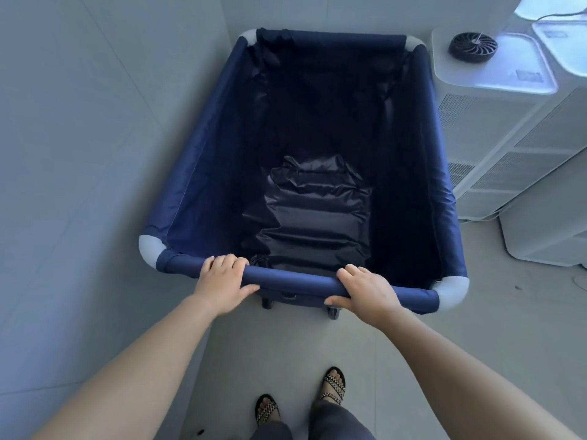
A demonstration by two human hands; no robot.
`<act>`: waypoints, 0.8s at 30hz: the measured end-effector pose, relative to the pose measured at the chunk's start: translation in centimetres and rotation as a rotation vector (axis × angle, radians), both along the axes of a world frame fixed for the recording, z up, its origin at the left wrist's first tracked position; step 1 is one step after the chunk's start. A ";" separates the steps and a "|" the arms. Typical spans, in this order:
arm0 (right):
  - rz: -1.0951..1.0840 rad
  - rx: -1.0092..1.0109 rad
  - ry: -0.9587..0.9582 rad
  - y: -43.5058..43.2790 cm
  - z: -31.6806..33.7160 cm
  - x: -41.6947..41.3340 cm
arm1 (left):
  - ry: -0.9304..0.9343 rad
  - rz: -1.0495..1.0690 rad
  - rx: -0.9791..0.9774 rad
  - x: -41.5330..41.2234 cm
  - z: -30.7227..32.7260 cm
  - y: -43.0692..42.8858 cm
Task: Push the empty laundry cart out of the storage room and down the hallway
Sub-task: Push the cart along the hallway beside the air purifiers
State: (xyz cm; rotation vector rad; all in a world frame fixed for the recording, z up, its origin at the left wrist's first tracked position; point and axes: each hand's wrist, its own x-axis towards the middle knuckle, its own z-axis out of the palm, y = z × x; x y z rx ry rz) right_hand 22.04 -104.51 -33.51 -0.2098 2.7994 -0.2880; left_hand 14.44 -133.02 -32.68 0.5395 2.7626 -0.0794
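A navy fabric laundry cart (203, 160) with pale grey corner pieces fills the middle of the head view. Its dark lining is wrinkled and nothing lies inside. The padded near rail (295, 281) runs across in front of me. My left hand (222, 282) is wrapped over the rail's left part, thumb underneath. My right hand (365, 292) grips the rail to the right of centre the same way. Two small dark wheels (332, 312) show under the near end. My sandalled feet stand behind the cart.
A grey tiled wall (95, 138) runs close along the cart's left side. White appliances (495, 131) with vented sides stand tight against the cart's right side, a small black fan (472, 47) on top. Light tiled floor (476, 312) lies to my right.
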 end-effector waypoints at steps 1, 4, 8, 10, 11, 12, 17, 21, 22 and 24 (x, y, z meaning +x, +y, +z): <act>-0.001 -0.018 -0.013 0.3 0.1 -0.3 | -0.001 0.003 -0.010 -0.2 0.0 0.3; -0.038 -0.069 -0.047 1.3 0.4 -0.4 | 0.000 -0.002 -0.040 -0.5 -0.1 0.9; -0.093 0.209 0.043 2.5 0.0 1.6 | -0.039 0.012 -0.047 -0.8 -0.2 1.0; -0.135 0.246 0.076 2.5 -0.2 2.3 | -0.050 0.017 -0.051 -0.8 -0.3 1.0; -0.133 0.240 0.080 2.5 -0.3 2.3 | -0.050 0.020 -0.052 -0.8 -0.3 1.0; -0.118 0.236 0.076 2.5 -0.3 2.2 | -0.050 0.023 -0.051 -0.8 -0.2 1.0; -0.067 0.222 0.048 2.6 -0.1 1.2 | -0.033 0.041 -0.038 -1.3 -0.3 1.0; -0.052 0.212 0.036 3.0 -0.2 0.0 | -0.007 0.032 -0.048 -2.4 -0.6 1.2; -0.053 0.212 0.033 3.1 -0.1 -0.4 | -0.002 0.031 -0.051 -2.9 -0.7 1.4; -0.066 0.211 0.018 3.3 0.1 -1.3 | -0.001 0.029 -0.058 -3.8 -0.7 1.7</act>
